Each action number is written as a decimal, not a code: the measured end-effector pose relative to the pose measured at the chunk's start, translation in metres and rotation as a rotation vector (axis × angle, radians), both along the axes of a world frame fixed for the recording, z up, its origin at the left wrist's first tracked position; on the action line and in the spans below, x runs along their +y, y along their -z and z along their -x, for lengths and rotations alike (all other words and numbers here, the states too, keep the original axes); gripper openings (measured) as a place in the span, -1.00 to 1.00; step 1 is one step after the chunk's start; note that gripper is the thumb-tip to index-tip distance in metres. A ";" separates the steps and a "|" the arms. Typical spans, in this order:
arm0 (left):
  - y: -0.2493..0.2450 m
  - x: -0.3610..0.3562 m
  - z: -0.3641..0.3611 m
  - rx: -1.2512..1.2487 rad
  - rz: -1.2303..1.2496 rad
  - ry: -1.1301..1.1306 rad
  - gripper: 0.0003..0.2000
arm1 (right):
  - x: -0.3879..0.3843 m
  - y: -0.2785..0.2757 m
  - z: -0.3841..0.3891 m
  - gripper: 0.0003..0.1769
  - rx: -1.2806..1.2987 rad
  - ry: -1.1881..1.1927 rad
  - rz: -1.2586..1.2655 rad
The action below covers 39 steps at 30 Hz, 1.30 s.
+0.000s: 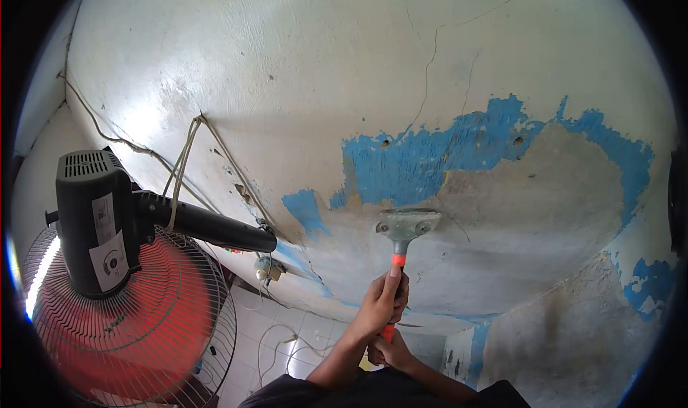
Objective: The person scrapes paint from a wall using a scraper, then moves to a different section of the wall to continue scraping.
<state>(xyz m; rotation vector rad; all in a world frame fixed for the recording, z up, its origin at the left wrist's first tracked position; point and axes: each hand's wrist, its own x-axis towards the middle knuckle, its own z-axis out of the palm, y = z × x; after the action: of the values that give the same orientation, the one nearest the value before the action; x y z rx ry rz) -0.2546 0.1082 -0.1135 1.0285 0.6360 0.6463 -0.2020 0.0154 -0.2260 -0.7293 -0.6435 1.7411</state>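
A long-handled scraper [406, 226] with a wide grey metal head and an orange and black handle stands upright in front of the wall. Its blade edge lies at or very near the lower border of a blue paint patch [401, 168]; exact contact is hard to tell. My left hand [387, 298] is closed around the upper handle, thumb laid along it. Lower down, my right hand [388, 349] grips the handle's end. Below the blue, bare grey plaster [534, 211] shows, and white paint [322, 64] covers the upper wall.
On the left hangs a black fan [93, 221] with a wire cage and red blades, its arm tied by a cord [190, 139] to the wall. A socket box [269, 268] and loose cables [287, 340] are near the tiled floor [247, 322]. Cracks run up the wall.
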 end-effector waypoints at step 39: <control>-0.025 -0.001 -0.020 -0.039 -0.047 0.054 -0.55 | -0.002 -0.018 -0.019 -0.63 -0.096 0.065 0.008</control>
<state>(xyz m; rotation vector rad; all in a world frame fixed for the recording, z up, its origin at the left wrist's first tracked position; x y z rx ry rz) -0.2350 0.1075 -0.0887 1.0710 0.5592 0.6347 -0.1826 0.0138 -0.2078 -0.8348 -0.6713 1.6579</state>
